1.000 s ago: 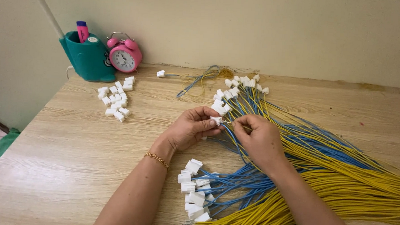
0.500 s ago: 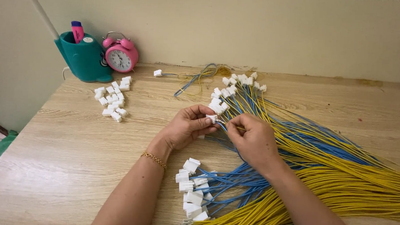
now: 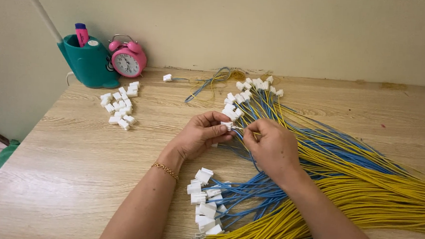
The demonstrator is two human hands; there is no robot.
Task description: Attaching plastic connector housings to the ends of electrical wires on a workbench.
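**A:** Where is the connector relative to the hands?

**B:** The small white plastic connector (image 3: 227,126) sits between them, above the pale wood-grain bench (image 3: 77,156). The left hand (image 3: 201,135) has it pinched between thumb and fingertips. The right hand (image 3: 271,147) is closed on a thin wire end (image 3: 238,129) that meets the connector's side; the fingertips of the two hands nearly touch.

**A:** And the wires?

**B:** The wire runs back under the right hand into the big spread of yellow and blue wires (image 3: 362,183) lying across the bench's right half. A cluster of wires already ending in white connectors (image 3: 204,203) lies just below the left wrist, another such cluster (image 3: 249,90) beyond the hands.

**A:** Anything hard to make out?

**B:** Whether the wire tip is inside the connector I cannot tell; the fingers cover it. The wire bundle is cut off at the right and bottom edges.

**A:** Other things?

**B:** A pile of loose white connectors (image 3: 121,106) lies well to the left, near a teal plastic pen holder (image 3: 88,61) and a round pink alarm clock (image 3: 127,61) by the wall.
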